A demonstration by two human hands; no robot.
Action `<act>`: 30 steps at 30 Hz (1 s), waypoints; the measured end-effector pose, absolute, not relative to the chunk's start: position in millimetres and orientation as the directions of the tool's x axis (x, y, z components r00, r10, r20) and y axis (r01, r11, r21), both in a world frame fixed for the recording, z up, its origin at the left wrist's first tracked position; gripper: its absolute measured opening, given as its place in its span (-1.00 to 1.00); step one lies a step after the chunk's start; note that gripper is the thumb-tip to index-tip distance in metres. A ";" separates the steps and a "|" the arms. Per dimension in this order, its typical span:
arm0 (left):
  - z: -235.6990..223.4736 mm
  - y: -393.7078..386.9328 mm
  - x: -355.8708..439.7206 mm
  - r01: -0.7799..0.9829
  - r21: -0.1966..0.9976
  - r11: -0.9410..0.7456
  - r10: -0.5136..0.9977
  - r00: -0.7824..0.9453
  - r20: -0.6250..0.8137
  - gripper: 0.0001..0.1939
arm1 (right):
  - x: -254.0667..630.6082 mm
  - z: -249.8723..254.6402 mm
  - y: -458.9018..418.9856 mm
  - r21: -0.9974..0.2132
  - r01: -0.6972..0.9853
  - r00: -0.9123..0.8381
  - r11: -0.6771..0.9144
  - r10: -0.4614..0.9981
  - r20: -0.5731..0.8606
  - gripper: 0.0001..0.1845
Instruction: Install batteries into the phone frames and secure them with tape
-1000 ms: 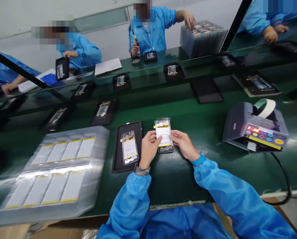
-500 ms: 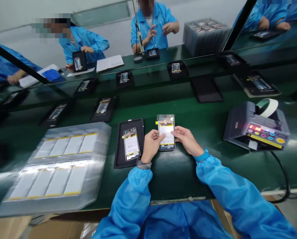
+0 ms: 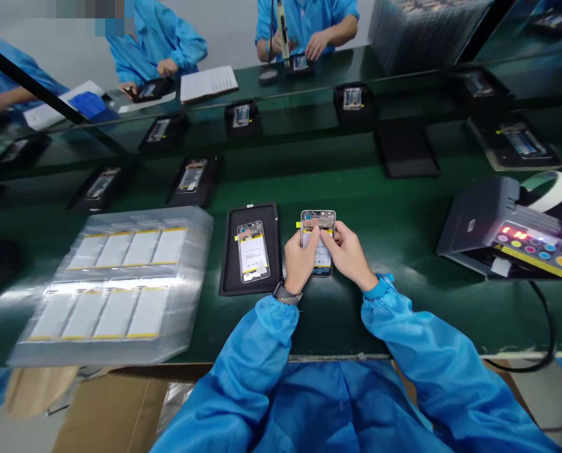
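An opened phone frame [image 3: 317, 220] with a white, yellow-edged battery [image 3: 322, 258] lies lengthwise on the green workbench [image 3: 417, 327].

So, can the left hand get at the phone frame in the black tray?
Probably yes: the left hand sits beside the black tray and its phone frame, nothing between, though gripping another frame.

Green workbench [image 3: 337, 330] bearing a black tray [image 3: 229, 251], a plastic-wrapped battery stack [image 3: 115, 286], an electronic tape dispenser [image 3: 493, 214]
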State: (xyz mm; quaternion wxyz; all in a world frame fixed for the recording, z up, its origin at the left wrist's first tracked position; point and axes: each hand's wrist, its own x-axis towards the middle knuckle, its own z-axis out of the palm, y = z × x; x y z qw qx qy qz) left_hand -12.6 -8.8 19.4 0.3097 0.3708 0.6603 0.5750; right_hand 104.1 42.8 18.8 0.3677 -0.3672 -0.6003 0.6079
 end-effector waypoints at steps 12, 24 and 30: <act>20.9 -12.0 -10.3 0.205 0.976 0.079 0.854 -0.520 0.040 -0.61 | 104.8 21.4 40.5 -0.999 0.037 -0.422 0.008 0.907 -0.009 -0.55; 29.7 -11.7 -8.4 0.216 0.971 0.102 0.829 -0.558 0.037 -0.66 | 107.3 22.7 38.5 -0.979 0.161 -0.375 0.127 0.925 0.059 -0.69; 24.1 -9.7 -4.6 0.226 0.964 0.139 0.823 -0.567 0.015 -0.67 | 107.2 15.6 39.7 -0.980 0.180 -0.300 0.080 0.954 0.023 -0.73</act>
